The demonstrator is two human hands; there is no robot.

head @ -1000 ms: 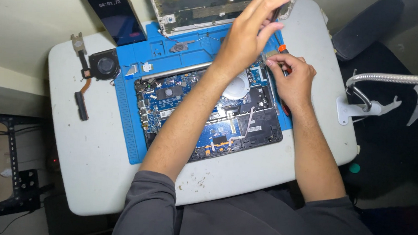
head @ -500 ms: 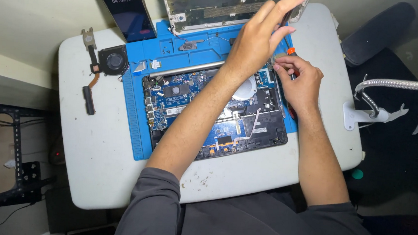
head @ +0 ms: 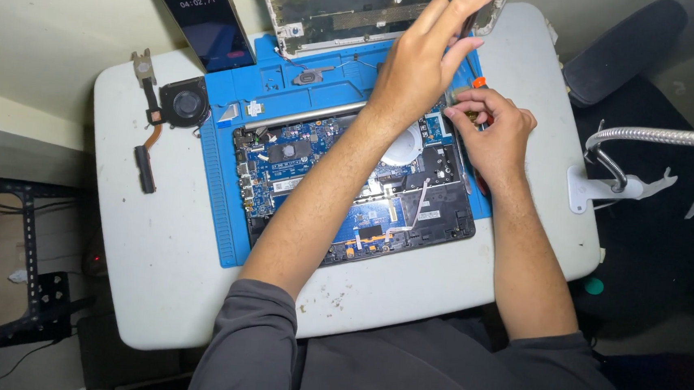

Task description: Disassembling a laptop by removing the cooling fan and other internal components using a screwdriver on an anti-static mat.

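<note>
The left hand (head: 417, 65) reaches over the opened black laptop base with its blue circuit board (head: 347, 191) — the fingers pinch the edge of the grey detached laptop cover (head: 352, 4) at the table's far side. The right hand (head: 490, 132) curls its fingers around an orange-tipped screwdriver (head: 477, 83), at the base's right corner on the blue silicone mat (head: 217, 194).

A white table (head: 153, 287) stands by a pale wall (head: 41, 27); a black chair (head: 626, 47) at right; dim floor.
</note>
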